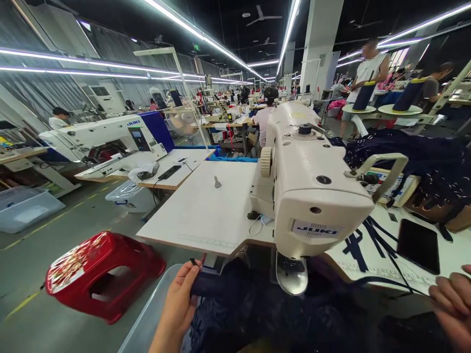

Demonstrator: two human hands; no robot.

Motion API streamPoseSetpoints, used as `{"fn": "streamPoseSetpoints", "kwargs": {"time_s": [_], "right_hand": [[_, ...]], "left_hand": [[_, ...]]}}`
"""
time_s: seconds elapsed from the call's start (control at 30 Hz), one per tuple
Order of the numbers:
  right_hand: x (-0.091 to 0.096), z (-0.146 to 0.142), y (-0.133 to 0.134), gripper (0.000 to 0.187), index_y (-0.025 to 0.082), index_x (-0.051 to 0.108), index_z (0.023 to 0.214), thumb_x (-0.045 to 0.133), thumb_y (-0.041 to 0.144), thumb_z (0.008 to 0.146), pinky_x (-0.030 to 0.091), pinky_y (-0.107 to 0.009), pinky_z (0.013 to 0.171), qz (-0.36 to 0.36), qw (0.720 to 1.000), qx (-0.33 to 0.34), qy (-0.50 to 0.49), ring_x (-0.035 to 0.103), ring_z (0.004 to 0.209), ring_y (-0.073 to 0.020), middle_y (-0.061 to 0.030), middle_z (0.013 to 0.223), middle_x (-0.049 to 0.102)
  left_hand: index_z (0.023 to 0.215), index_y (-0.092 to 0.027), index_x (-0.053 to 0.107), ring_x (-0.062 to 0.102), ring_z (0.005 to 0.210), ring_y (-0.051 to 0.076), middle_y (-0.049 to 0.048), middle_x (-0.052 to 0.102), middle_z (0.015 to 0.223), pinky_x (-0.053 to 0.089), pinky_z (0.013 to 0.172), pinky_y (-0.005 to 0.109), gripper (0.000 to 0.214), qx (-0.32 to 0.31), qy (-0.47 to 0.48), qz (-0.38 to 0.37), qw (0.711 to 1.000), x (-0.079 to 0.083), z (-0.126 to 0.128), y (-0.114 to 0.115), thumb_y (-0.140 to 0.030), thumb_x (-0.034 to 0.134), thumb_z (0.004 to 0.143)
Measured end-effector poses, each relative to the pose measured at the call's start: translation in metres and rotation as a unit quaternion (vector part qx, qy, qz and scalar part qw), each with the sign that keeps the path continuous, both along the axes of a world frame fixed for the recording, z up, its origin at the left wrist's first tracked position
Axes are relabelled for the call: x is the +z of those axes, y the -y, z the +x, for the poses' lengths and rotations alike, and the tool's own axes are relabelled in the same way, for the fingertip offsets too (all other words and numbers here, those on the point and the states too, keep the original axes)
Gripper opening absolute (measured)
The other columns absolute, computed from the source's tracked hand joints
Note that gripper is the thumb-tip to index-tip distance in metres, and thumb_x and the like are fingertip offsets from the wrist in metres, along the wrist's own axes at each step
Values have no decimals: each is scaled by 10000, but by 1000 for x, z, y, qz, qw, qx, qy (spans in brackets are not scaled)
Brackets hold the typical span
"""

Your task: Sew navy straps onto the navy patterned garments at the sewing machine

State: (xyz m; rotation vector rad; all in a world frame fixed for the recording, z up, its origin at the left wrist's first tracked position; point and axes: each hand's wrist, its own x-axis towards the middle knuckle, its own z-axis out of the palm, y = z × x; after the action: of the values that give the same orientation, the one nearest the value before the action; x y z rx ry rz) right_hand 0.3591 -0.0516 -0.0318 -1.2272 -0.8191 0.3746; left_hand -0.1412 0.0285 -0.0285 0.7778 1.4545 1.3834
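Left hand: we're pinching dark fabric, lower centre, fingers nearly closed. Right hand is curling, lower right; hold unclear. Likely partway: straps are lying loose, right; finished share unclear.

A sewing workshop, no doubt about it: one JUKI machine looms right up front, another JUKI off left, thread cones standing at right, people dotted about, strip lights streaking overhead!
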Motion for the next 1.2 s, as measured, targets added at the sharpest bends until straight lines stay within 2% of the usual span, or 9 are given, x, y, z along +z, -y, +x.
{"fn": "streamPoseSetpoints", "kwargs": {"time_s": [0.07,0.13,0.23,0.37,0.6,0.83,1.0,1.1,1.2], "right_hand": [[2,-37,3,209,318,689,745,614,503,807,207,-295,280,-75,994,49,-65,344,271,-60,20,332,350],[6,-82,3,238,258,747,825,690,485,781,474,-287,399,-236,960,148,-1,629,489,-170,-79,590,677],[13,-140,3,288,251,758,915,670,492,785,559,-251,486,-264,932,226,108,661,536,-176,-33,689,733],[19,-174,2,166,304,750,898,666,407,800,578,-191,637,-201,922,256,210,700,647,-154,16,821,757],[23,-181,3,113,329,726,878,647,392,826,550,-149,596,-204,912,273,227,692,627,-134,49,794,744],[21,-189,10,244,265,712,791,590,466,856,511,-199,541,-256,891,348,137,616,549,-138,21,603,649],[20,-191,12,400,206,602,930,417,561,926,399,-198,401,-317,868,383,2,542,441,-114,13,603,652],[16,-186,10,273,241,604,976,474,472,912,439,-201,441,-316,862,383,101,546,421,-106,39,603,668],[14,-185,10,143,288,598,886,488,378,889,470,-206,496,-265,871,358,207,603,463,-122,69,570,658]], "left_hand": [[749,-184,636,540,617,128,-5,622,731,434,541,201,336,-72,-14,10,997,11,26,9,-436,804,603],[689,-170,650,554,649,137,-2,618,671,455,627,214,259,-158,-48,22,986,23,56,20,-378,797,646],[870,-203,707,586,723,140,8,665,787,449,671,219,118,-374,-204,122,897,38,101,35,-268,619,827],[867,-181,698,601,715,123,13,667,787,457,691,204,104,-363,-226,189,884,38,135,44,-194,600,832],[835,-171,657,572,632,92,-22,648,719,438,609,161,107,-367,-264,187,872,28,141,42,-100,594,787],[841,-174,619,537,597,100,-7,598,710,409,559,172,132,-352,-369,265,818,12,140,45,-82,525,830],[935,-177,633,552,643,102,22,607,791,443,602,169,206,-413,-405,350,737,18,132,45,-162,428,958],[1005,-159,619,575,703,119,45,615,851,466,633,181,225,-421,-420,366,716,23,131,44,-132,402,956],[986,-147,596,576,730,131,54,606,864,473,647,197,214,-448,-394,329,732,28,133,46,-116,390,940]]}}
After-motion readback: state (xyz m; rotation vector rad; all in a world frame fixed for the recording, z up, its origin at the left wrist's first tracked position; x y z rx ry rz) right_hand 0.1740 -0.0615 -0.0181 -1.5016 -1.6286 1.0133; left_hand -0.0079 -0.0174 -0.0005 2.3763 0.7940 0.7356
